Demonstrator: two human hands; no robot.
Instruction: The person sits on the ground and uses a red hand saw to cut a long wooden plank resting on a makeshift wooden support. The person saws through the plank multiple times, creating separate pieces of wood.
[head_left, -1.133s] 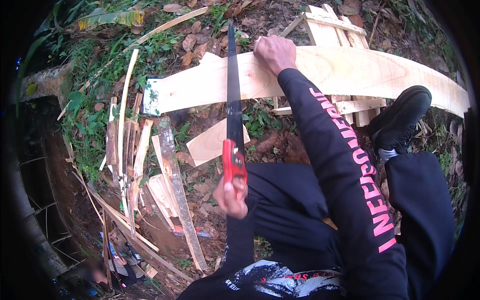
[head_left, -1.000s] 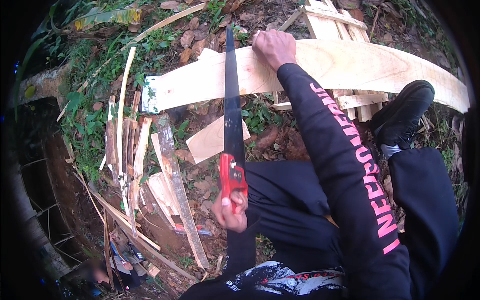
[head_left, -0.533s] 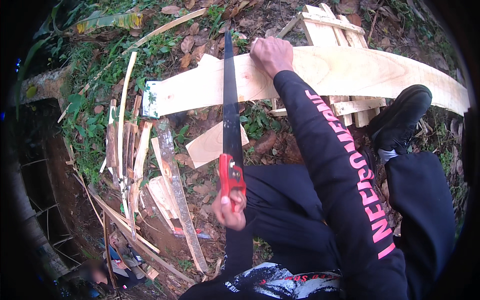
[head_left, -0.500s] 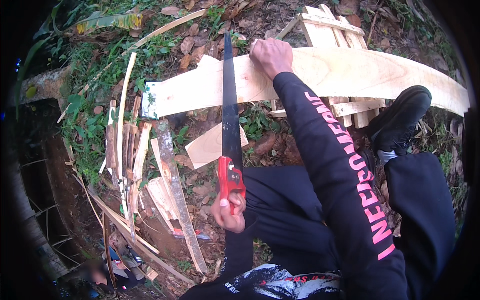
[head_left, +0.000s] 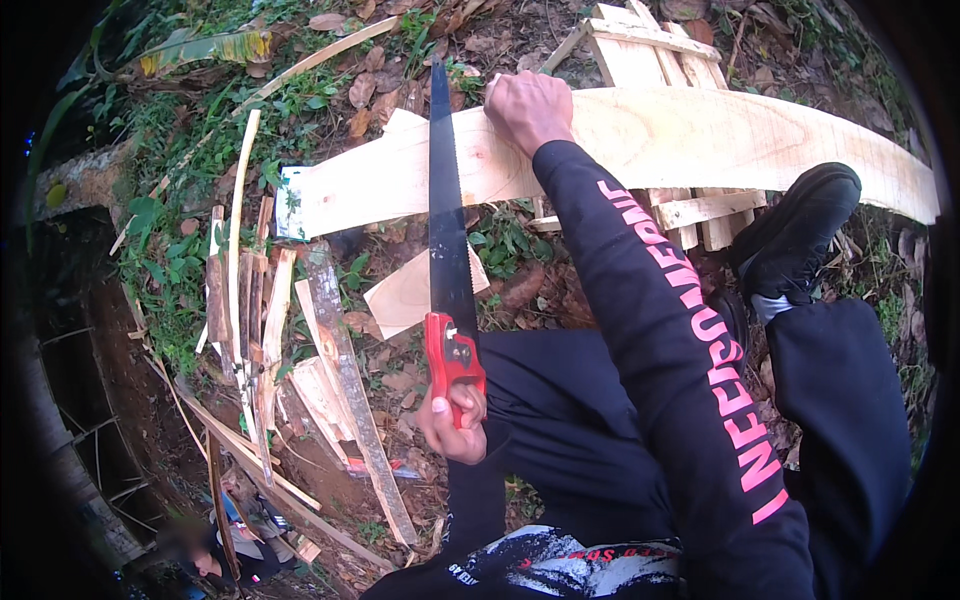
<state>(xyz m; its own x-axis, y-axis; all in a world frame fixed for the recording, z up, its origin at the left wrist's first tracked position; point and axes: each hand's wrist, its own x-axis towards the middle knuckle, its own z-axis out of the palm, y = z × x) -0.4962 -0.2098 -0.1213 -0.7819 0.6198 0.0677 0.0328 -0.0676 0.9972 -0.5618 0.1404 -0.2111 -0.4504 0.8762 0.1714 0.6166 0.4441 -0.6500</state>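
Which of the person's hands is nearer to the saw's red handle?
Left. The left hand has its grip around the red handle of the saw; the right hand presses the long plank beyond the blade.

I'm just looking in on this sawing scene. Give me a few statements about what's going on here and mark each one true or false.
1. The left hand grips the red handle of the handsaw. True.
2. The right hand is lifted clear of the long pale plank. False: it presses down on the plank beside the blade.
3. The saw blade crosses the plank. True.
4. The black shoe stands on the grass far left of the plank. False: it is at the right, against the plank's near edge.
5. Loose wood offcuts lie on the ground to the left. True.
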